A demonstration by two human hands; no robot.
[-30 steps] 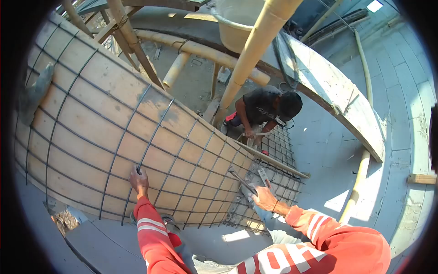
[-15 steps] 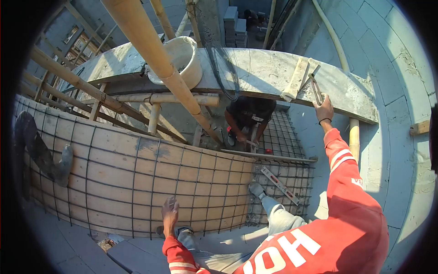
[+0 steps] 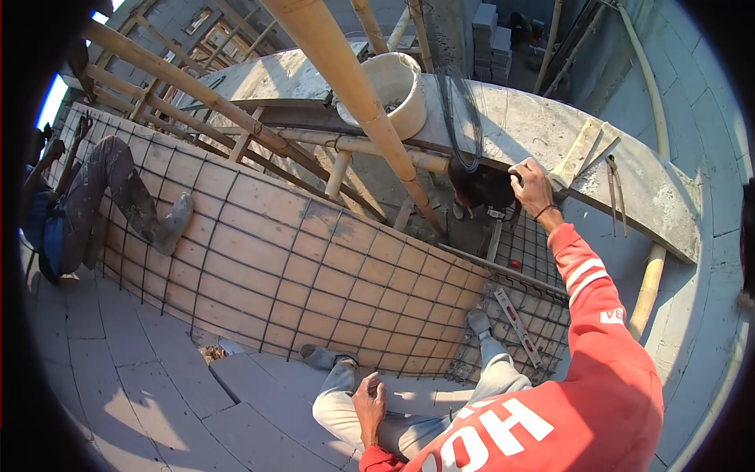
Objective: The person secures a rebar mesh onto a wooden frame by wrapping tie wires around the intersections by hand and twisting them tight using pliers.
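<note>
My right hand (image 3: 533, 189) is raised at the front edge of a curved concrete slab (image 3: 519, 126), its fingers bent and apart. To its left a bundle of thin dark wire (image 3: 468, 134) hangs over that edge. Pincers (image 3: 616, 193) hang from the slab to its right, apart from the hand. Two short wooden pieces (image 3: 582, 149) lie on the slab just beyond my wrist. My left hand (image 3: 368, 403) is low above my leg, fingers loosely bent and apart, with nothing seen in it. Below lies a rebar mesh (image 3: 291, 259) over plywood.
A whitish bucket (image 3: 401, 102) stands on the slab behind a slanting bamboo pole (image 3: 346, 71). A spirit level (image 3: 517, 326) lies on the mesh by my foot. One person (image 3: 102, 197) sits at the left; another (image 3: 480, 189) is partly hidden below the slab.
My right hand has left the pincers, which now hang at the slab edge, and moved left toward the wire. My left hand has drawn back toward my leg. The view has turned left.
</note>
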